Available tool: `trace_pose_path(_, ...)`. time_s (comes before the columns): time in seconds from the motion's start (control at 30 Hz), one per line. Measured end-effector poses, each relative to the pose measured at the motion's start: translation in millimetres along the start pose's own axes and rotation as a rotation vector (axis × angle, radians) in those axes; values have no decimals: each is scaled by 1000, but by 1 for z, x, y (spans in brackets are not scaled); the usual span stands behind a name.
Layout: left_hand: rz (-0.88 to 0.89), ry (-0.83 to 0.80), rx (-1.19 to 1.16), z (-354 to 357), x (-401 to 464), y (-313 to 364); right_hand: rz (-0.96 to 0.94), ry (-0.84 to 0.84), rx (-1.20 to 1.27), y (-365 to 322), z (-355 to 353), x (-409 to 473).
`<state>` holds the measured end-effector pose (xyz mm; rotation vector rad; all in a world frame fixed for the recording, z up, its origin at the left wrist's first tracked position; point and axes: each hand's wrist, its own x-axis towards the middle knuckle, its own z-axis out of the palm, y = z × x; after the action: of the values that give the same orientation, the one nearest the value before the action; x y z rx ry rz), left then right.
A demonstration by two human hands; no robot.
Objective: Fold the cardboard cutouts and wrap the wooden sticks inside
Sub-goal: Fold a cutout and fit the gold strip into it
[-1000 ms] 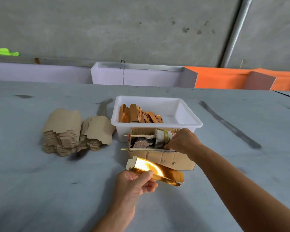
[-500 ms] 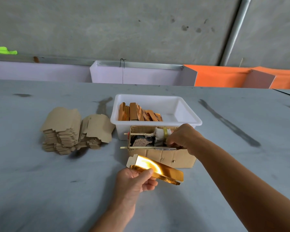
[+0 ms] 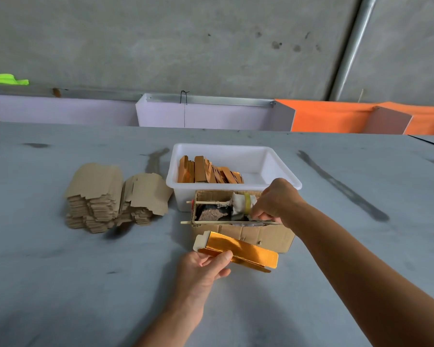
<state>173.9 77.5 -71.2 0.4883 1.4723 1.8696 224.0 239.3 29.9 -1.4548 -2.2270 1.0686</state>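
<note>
Just in front of the cardboard box (image 3: 243, 235), the left hand (image 3: 203, 271) pinches a folded gold cutout (image 3: 238, 250) by its near end: light, thin, easily creased. The right hand (image 3: 276, 200) reaches into the box, fingers curled; whether they hold a stick is unclear

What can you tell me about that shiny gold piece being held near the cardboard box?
The gold cardboard cutout is a long, narrow piece, folded lengthwise, foil-bright outside and plain pale board at its tabbed left end. It lies nearly level, tilted down to the right, just before the cardboard box. The left hand pinches its left end.
</note>
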Motion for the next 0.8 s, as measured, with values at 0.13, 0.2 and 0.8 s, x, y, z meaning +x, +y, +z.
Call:
trace_pose_path(0.13,7,-39,16,1,-2,-1,-2,14,70,-1,-2,-6)
trace_pose_path(0.2,13,-43,24,1,-3,-2,3,9,124,1,-2,-9)
trace_pose_path(0.8,-77,54,-2,2,2,-4,-86,100,421,42,14,-64)
